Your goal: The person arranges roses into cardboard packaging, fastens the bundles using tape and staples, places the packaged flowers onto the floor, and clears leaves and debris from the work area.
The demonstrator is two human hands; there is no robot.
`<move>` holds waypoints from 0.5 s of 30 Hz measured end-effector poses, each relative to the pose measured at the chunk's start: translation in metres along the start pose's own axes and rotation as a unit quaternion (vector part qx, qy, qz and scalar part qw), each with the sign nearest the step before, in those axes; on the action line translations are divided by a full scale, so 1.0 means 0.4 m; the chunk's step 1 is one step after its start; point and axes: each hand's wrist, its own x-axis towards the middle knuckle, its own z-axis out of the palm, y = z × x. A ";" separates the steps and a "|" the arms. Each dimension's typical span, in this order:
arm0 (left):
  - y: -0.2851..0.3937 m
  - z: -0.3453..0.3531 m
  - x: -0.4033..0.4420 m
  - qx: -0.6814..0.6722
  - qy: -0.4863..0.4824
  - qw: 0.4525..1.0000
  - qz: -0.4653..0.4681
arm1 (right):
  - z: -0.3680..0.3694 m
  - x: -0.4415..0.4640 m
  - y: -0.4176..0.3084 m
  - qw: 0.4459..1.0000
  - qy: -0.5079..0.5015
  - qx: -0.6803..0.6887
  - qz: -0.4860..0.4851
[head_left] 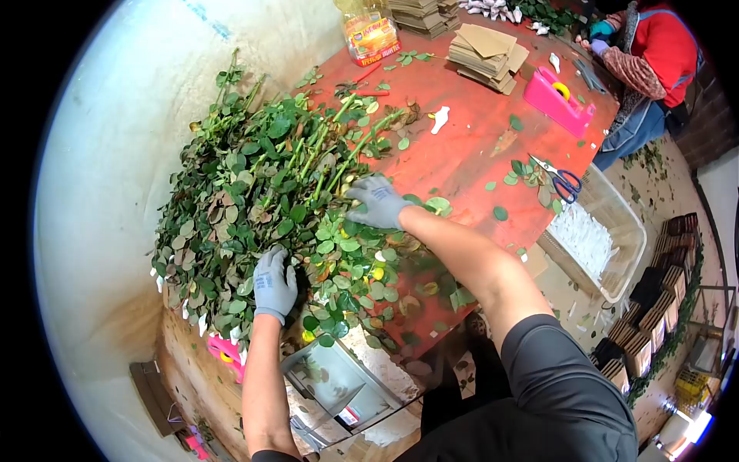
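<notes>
A large heap of leafy rose stems (258,158) fills the left side of the red table, with cut green stalks pointing up and right. My left hand (275,286), in a grey glove, rests against the near side of the heap, its fingers along the leaves and the thumb apart. My right hand (375,202), gloved the same way, reaches over the heap's right edge by the lower stems, its fingers stretched out to the left. Nothing can be made out in either hand. Loose leaves (350,269) lie between and below the hands. White-wrapped bud heads (202,325) hang at the heap's lower left edge.
On the red table (462,173) are scissors (560,182), a pink tape dispenser (557,102), stacked cardboard pieces (486,58) and a bread bag (371,35). A clear bin (635,246) with white pieces stands to the right. Another person (654,61) works at the far right corner.
</notes>
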 end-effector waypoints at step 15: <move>-0.002 -0.014 -0.019 -0.068 -0.025 0.997 0.024 | 0.079 -0.215 -0.208 0.941 -0.223 0.113 -0.226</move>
